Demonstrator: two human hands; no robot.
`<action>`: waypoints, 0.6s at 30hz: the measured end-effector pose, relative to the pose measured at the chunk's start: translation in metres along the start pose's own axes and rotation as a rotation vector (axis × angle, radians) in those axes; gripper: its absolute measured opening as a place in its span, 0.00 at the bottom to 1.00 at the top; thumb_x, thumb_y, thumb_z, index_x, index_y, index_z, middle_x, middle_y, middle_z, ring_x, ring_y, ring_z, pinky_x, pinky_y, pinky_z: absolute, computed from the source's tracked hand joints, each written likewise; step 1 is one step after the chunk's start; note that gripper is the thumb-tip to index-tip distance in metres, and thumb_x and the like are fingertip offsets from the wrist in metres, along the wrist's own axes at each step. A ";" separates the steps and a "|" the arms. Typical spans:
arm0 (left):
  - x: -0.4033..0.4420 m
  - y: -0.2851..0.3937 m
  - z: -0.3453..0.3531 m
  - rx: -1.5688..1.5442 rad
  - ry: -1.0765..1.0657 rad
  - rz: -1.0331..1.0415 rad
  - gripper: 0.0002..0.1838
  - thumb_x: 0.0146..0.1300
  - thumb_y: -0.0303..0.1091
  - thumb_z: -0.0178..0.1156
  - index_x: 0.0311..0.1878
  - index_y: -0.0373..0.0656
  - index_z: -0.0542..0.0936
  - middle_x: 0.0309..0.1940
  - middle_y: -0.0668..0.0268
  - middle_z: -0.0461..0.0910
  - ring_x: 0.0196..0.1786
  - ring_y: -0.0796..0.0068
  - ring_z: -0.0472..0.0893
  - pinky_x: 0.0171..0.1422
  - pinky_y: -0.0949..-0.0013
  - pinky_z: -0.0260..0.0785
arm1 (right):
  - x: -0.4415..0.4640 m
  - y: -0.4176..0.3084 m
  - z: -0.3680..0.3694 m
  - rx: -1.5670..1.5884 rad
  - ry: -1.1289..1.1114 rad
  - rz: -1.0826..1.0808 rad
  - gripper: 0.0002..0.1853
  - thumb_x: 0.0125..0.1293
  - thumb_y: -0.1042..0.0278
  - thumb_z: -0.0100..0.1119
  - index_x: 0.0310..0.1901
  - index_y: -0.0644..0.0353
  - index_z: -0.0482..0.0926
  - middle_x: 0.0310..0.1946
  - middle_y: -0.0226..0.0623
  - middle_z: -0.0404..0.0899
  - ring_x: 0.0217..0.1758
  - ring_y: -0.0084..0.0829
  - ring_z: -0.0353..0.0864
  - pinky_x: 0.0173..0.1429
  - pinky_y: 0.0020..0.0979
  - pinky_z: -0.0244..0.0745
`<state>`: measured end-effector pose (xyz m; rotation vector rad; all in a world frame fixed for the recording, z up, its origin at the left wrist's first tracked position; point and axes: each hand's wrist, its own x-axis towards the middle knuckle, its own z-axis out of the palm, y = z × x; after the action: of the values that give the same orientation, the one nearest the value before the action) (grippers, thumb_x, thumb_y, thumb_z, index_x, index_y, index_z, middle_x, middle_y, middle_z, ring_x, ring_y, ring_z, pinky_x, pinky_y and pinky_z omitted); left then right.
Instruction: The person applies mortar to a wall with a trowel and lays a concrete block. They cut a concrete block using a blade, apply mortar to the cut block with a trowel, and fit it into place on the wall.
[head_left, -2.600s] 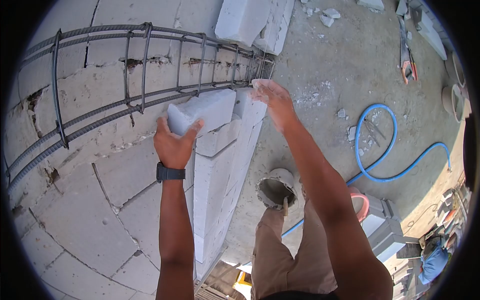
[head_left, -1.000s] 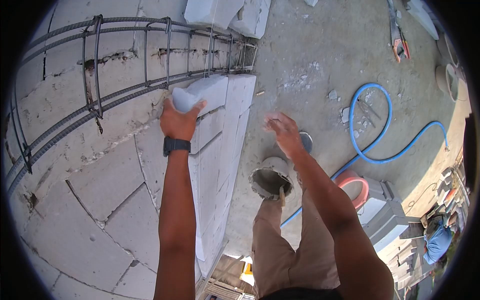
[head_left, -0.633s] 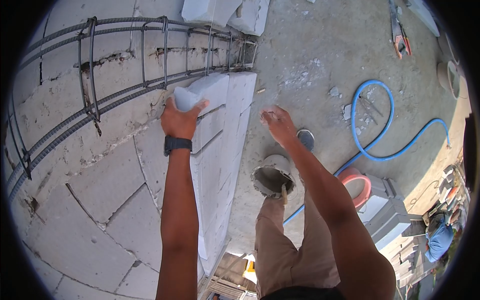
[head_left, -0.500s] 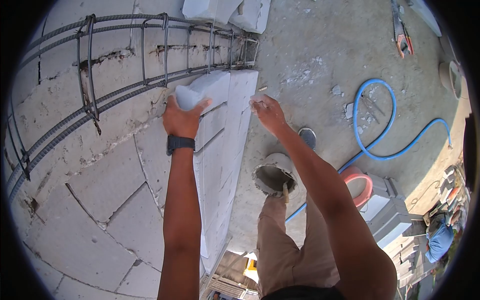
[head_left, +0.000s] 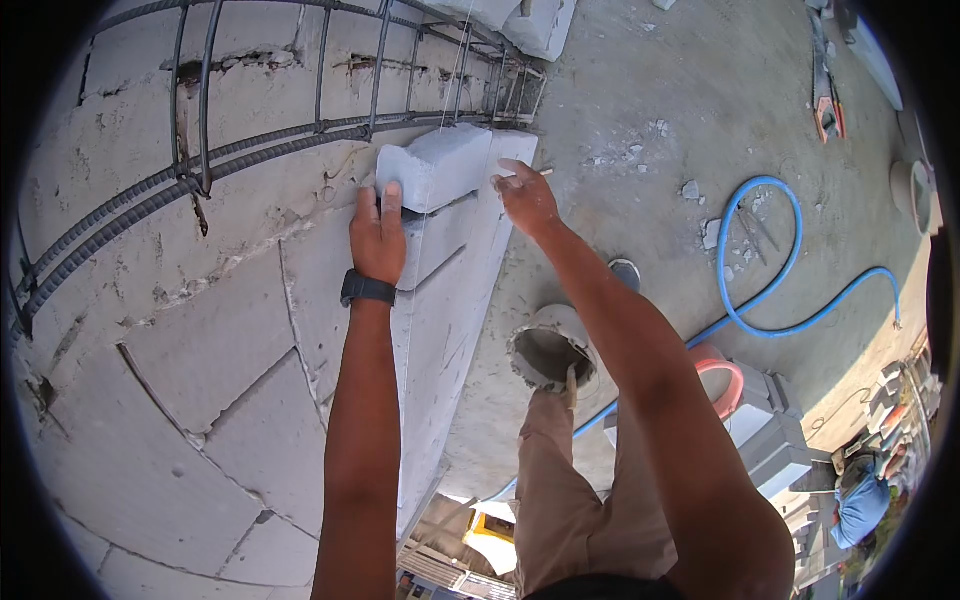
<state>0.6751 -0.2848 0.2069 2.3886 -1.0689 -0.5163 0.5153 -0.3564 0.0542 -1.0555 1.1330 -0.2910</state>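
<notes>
My left hand (head_left: pixel 379 236), with a black band on its wrist, lays its stretched fingers against the near end of a white, light-weight masonry block (head_left: pixel 435 165). This block sits on top of the white block wall (head_left: pixel 440 310), its upper face level with the adjoining block (head_left: pixel 512 150). Beside the outer face of that adjoining block is my right hand (head_left: pixel 527 198), fingers partly bent and apart, their tips pale with dust. Whether those tips touch the block is unclear. A thin string (head_left: pixel 424 215) runs along the wall past the block.
A rebar cage (head_left: pixel 270 140) crosses the wall top. Below stand a mortar-filled round container (head_left: pixel 548 350) and a pink bucket (head_left: pixel 728 385). A blue hose (head_left: pixel 722 250) loops over the concrete floor, with rubble (head_left: pixel 712 232) and a handsaw (head_left: pixel 826 110) farther off. Grey blocks (head_left: pixel 775 440) are stacked right.
My left hand has gone from a spread grasp over the block's end to fingers flat against it. My right hand's fingers have parted slightly. The whole view has shifted.
</notes>
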 end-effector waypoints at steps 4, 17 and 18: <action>0.001 -0.005 0.001 -0.009 0.045 0.121 0.23 0.72 0.49 0.55 0.40 0.33 0.73 0.29 0.44 0.78 0.30 0.46 0.75 0.39 0.56 0.69 | 0.010 -0.006 0.002 -0.058 0.050 -0.078 0.25 0.66 0.61 0.59 0.63 0.57 0.71 0.43 0.46 0.83 0.45 0.43 0.83 0.55 0.36 0.75; 0.000 -0.010 0.000 -0.042 0.004 0.133 0.19 0.69 0.44 0.61 0.37 0.34 0.75 0.23 0.56 0.76 0.27 0.72 0.69 0.35 0.64 0.69 | 0.027 -0.019 0.003 -0.404 0.081 -0.338 0.36 0.56 0.69 0.66 0.68 0.52 0.64 0.57 0.46 0.72 0.62 0.50 0.72 0.63 0.43 0.72; 0.000 -0.009 0.000 -0.048 0.005 0.133 0.19 0.69 0.44 0.61 0.37 0.34 0.75 0.23 0.56 0.76 0.27 0.72 0.69 0.35 0.64 0.69 | 0.029 -0.017 0.002 -0.409 0.082 -0.338 0.36 0.56 0.69 0.66 0.68 0.52 0.64 0.57 0.46 0.72 0.62 0.50 0.72 0.63 0.43 0.72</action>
<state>0.6808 -0.2794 0.2015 2.2577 -1.1902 -0.4836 0.5351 -0.3834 0.0510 -1.6158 1.1098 -0.3808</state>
